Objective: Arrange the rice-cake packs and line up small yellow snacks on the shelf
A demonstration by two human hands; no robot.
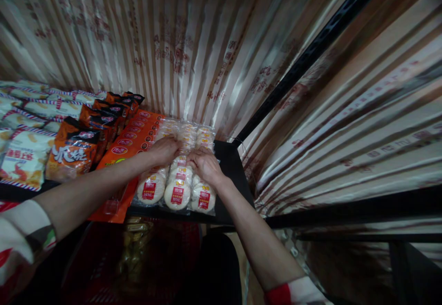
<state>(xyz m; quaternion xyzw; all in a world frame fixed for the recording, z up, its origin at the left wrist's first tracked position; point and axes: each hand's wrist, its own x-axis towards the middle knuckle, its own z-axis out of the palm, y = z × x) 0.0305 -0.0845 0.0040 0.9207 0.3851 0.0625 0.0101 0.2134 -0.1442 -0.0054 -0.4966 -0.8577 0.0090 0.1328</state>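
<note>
Three rows of round white rice crackers in clear wrappers with red labels lie on the dark shelf, the front packs being a left pack (149,189), a middle pack (177,194) and a right pack (203,197). My left hand (166,151) is over the left and middle rows, fingers curled down and closed on a rice cracker pack. Close beside it, my right hand (206,163) bends its fingers onto a pack between the middle and right rows. Both sets of fingertips are partly hidden.
Left of the crackers lies an orange printed sheet (113,207). Beyond it stand orange snack bags (71,150) and white snack bags (26,155). A dark post (293,72) rises at the shelf's right corner (229,162), before a pleated curtain (193,42). A red basket (165,268) sits below.
</note>
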